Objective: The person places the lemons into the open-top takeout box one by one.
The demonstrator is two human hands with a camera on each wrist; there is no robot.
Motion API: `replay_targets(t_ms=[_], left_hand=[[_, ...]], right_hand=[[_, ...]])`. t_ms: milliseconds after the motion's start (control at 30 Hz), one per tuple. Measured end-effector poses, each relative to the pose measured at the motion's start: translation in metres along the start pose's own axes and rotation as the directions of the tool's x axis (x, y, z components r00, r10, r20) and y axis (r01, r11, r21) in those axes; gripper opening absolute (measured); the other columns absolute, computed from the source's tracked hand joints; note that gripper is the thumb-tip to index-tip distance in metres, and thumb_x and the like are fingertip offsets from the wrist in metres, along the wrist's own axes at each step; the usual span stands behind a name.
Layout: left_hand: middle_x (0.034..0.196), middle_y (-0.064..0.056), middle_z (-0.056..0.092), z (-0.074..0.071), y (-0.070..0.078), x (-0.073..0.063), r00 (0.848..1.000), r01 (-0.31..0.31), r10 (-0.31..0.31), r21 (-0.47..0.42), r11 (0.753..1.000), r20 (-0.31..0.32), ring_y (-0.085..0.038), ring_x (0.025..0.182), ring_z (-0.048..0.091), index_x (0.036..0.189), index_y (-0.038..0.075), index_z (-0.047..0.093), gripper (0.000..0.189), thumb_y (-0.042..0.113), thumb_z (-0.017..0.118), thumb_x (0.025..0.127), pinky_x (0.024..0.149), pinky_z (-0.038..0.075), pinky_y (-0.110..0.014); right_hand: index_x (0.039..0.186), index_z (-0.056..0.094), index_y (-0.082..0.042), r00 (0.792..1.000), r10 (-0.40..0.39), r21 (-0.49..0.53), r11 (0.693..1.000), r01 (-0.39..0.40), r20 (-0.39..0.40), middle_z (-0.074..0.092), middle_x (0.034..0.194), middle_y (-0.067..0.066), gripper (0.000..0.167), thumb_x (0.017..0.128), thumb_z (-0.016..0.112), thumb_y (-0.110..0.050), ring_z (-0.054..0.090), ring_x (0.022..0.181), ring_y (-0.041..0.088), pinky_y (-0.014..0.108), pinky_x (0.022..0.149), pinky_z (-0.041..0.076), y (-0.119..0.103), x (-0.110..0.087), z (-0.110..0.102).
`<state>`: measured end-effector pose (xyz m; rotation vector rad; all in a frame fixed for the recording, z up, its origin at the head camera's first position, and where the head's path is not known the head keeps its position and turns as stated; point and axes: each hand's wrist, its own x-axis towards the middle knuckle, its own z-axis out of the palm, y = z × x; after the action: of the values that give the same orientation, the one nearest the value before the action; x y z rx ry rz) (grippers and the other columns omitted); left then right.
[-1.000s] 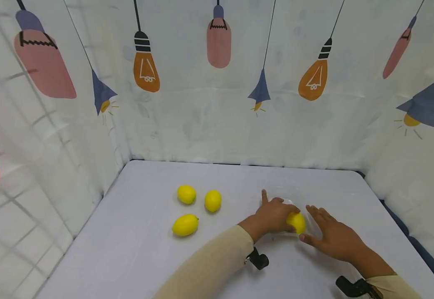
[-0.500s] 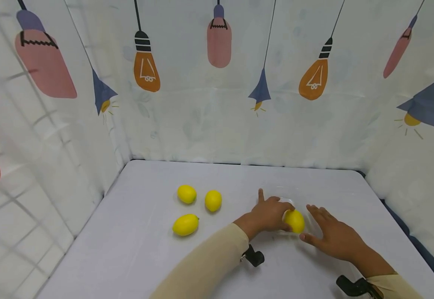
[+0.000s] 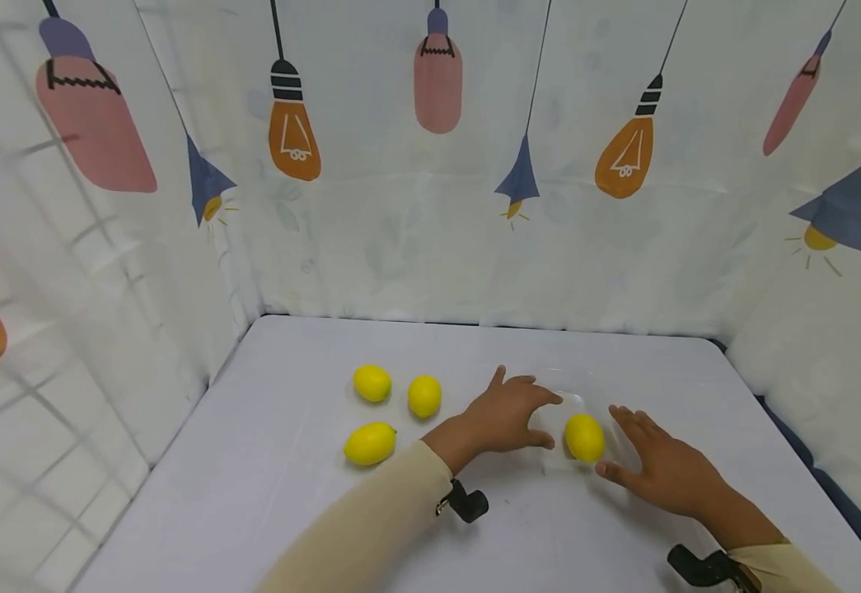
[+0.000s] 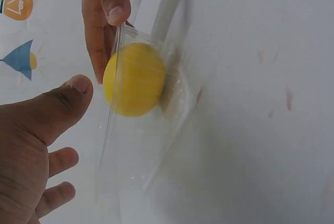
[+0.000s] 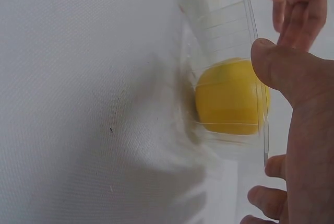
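Observation:
A yellow lemon [image 3: 584, 437] sits inside a clear plastic container [image 4: 112, 145] on the right half of the table. My left hand [image 3: 503, 413] is just left of the lemon, thumb and fingers spread apart, holding nothing. My right hand [image 3: 671, 473] stays at the container's right side. In the right wrist view, its thumb [image 5: 271, 62] touches the rim and the other fingers extend along the same side. Three more lemons lie left of the left hand: a rear one [image 3: 372, 384], a middle one [image 3: 425, 396] and a front one [image 3: 370, 444].
The white table [image 3: 252, 494] has fabric walls [image 3: 400, 247] printed with lamps and bulbs behind it and along both sides. Black camera mounts sit on the left wrist [image 3: 467, 502] and right wrist [image 3: 704, 568].
My left hand has let go of the lemon inside the container and drawn back to the left, its fingers opening. The right hand has barely moved.

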<state>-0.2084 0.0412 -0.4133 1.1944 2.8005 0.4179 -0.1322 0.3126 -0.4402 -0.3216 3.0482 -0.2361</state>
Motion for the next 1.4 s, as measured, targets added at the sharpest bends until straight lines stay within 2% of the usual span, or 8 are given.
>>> replay_targets(t_ms=[167, 367, 633, 1000, 1200, 1400], left_hand=[[0.145, 0.016, 0.056, -0.014, -0.009, -0.018, 1.0, -0.022, 0.023, 0.001, 1.0, -0.017, -0.019, 0.145, 0.039, 0.147, 0.026, 0.058, 0.064, 0.05, 0.077, 0.09, 0.123, 0.019, -0.055], [0.147, 0.011, 0.055, -0.021, -0.023, -0.035, 0.999, -0.043, 0.043, 0.005, 0.999, -0.034, -0.018, 0.143, 0.042, 0.149, 0.023, 0.055, 0.066, 0.047, 0.077, 0.091, 0.123, 0.023, -0.048], [0.145, 0.005, 0.057, -0.033, -0.042, -0.06, 0.997, -0.022, 0.02, -0.023, 1.0, -0.072, -0.018, 0.139, 0.047, 0.148, 0.02, 0.055, 0.066, 0.042, 0.078, 0.091, 0.12, 0.029, -0.04], [0.147, 0.001, 0.056, -0.041, -0.076, -0.099, 0.995, 0.069, -0.075, -0.085, 0.994, -0.073, -0.023, 0.141, 0.044, 0.147, 0.019, 0.057, 0.062, 0.038, 0.079, 0.092, 0.118, 0.032, -0.044], [0.148, 0.003, 0.055, -0.045, -0.088, -0.121, 0.987, 0.129, -0.141, -0.147, 0.981, -0.072, -0.022, 0.143, 0.042, 0.146, 0.019, 0.058, 0.062, 0.036, 0.08, 0.09, 0.118, 0.033, -0.043], [0.148, 0.004, 0.054, -0.047, -0.099, -0.141, 0.981, 0.173, -0.186, -0.171, 0.97, -0.062, -0.02, 0.142, 0.043, 0.145, 0.017, 0.058, 0.062, 0.037, 0.08, 0.09, 0.118, 0.034, -0.042]], right_hand=[[0.158, 0.035, -0.006, 1.0, 0.006, -0.013, 1.0, -0.006, 0.008, 0.039, 0.155, 0.03, 0.107, 0.086, 0.051, -0.083, 0.045, 0.132, 0.056, 0.072, 0.082, 0.051, 0.002, 0.001, 0.001], [0.157, 0.035, -0.004, 1.0, 0.006, -0.003, 1.0, -0.006, 0.0, 0.038, 0.155, 0.03, 0.107, 0.086, 0.053, -0.082, 0.043, 0.134, 0.055, 0.072, 0.086, 0.05, 0.001, 0.0, -0.001], [0.157, 0.035, -0.003, 1.0, -0.011, 0.0, 1.0, 0.011, -0.007, 0.038, 0.155, 0.03, 0.105, 0.088, 0.053, -0.08, 0.044, 0.133, 0.055, 0.07, 0.085, 0.051, 0.005, -0.003, 0.0], [0.157, 0.035, -0.004, 1.0, -0.02, -0.008, 1.0, 0.02, -0.012, 0.04, 0.154, 0.03, 0.104, 0.088, 0.054, -0.08, 0.045, 0.132, 0.055, 0.07, 0.083, 0.052, 0.004, -0.002, 0.002], [0.157, 0.035, -0.004, 1.0, -0.018, -0.004, 1.0, 0.018, -0.012, 0.039, 0.154, 0.03, 0.104, 0.087, 0.054, -0.08, 0.046, 0.132, 0.055, 0.069, 0.082, 0.052, 0.001, -0.002, 0.001], [0.157, 0.034, -0.004, 1.0, -0.018, -0.005, 1.0, 0.018, -0.009, 0.039, 0.154, 0.031, 0.106, 0.087, 0.054, -0.081, 0.046, 0.13, 0.056, 0.07, 0.081, 0.052, 0.0, -0.002, 0.0]])
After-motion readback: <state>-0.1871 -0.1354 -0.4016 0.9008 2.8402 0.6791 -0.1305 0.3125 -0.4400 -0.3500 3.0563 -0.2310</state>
